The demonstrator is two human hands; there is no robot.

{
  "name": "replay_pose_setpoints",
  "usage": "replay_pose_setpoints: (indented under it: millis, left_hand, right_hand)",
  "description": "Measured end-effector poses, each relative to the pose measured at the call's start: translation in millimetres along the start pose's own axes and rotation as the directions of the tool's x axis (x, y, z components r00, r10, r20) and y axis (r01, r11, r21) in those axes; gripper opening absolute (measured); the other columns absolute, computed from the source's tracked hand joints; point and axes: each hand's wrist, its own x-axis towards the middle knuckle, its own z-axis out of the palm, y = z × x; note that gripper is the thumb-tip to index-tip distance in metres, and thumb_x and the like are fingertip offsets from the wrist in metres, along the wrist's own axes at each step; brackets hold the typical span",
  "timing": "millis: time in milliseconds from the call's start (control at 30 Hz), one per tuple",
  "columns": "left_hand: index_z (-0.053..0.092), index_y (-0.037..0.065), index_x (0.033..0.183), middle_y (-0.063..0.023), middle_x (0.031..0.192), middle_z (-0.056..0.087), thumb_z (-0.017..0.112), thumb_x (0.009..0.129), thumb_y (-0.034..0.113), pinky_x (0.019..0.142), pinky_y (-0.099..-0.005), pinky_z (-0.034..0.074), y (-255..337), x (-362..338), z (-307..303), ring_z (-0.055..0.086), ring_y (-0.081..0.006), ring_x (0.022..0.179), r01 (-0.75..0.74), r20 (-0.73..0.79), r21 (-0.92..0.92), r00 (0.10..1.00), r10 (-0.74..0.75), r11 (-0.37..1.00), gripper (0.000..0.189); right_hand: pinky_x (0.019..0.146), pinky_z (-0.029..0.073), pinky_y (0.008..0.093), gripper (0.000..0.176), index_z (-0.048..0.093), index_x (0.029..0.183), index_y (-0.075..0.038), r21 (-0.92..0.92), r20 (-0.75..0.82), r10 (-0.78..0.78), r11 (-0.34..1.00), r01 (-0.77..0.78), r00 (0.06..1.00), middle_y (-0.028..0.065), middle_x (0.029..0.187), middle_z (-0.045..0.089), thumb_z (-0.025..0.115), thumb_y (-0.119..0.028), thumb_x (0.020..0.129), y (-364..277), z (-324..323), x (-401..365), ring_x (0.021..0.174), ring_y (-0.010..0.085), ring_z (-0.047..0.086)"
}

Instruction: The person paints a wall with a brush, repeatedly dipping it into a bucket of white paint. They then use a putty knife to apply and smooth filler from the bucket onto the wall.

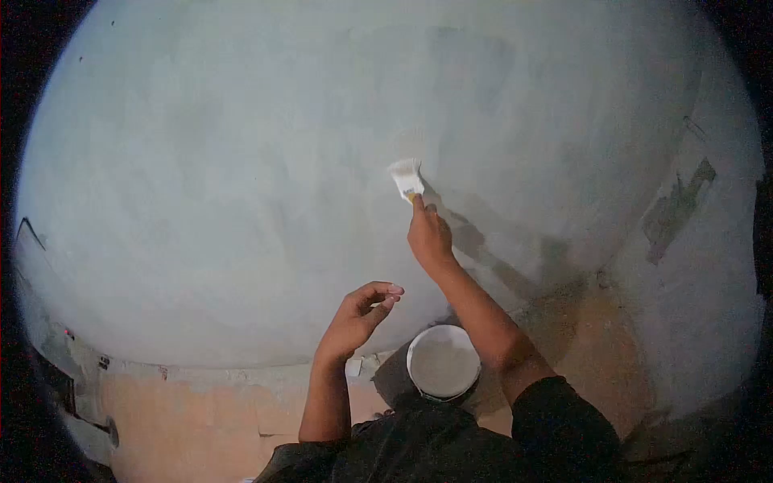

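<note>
My right hand (430,237) is closed around the handle of a paintbrush (407,179). Its white-coated bristles point up and lie against the pale wall (241,161), near the middle of the view. Lower and to the left, my left hand (364,314) is raised in front of the wall, holding nothing. Its fingers are bent forward, with a small gap between thumb and fingertips. Below both hands, close to my body, stands a round bucket (444,364) of whitish paint, partly covered by my right arm.
An orange-brown floor (185,410) runs along the foot of the wall. At the right, another wall (708,266) meets it and bears a dark grey-green patch (679,211). A small white piece (353,368) lies at the wall's base, left of the bucket.
</note>
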Motion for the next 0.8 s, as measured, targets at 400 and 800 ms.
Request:
replay_pose_setpoints:
  millis: [400,800]
  left_hand:
    - [0.065,0.005,0.109,-0.0046,0.107,0.066,0.057,0.096,0.016,0.084,-0.0316,0.046,0.7,19.0,-22.8,0.058,-0.0158,0.102,0.038,0.102,-0.042,0.994,-0.034,0.998,0.018]
    - [0.064,0.006,0.109,-0.0051,0.107,0.065,0.056,0.096,0.012,0.085,-0.0319,0.046,22.6,12.9,-18.9,0.057,-0.0163,0.103,0.020,0.104,-0.074,0.994,-0.012,0.997,0.017]
  right_hand:
    - [0.074,0.051,0.0455,0.011,0.071,0.085,-0.006,-0.073,0.110,0.192,0.980,-0.185,0.975,0.0174,0.085,0.067,0.065,-0.011,0.078,9.3,-60.4,78.3,0.083,0.0370,0.065]
    - [0.072,0.052,0.0481,0.012,0.067,0.091,-0.001,-0.016,-0.175,-0.007,1.000,0.005,0.985,0.0195,0.086,0.067,0.061,-0.008,0.083,-64.7,-132.2,142.2,0.083,0.0391,0.065]
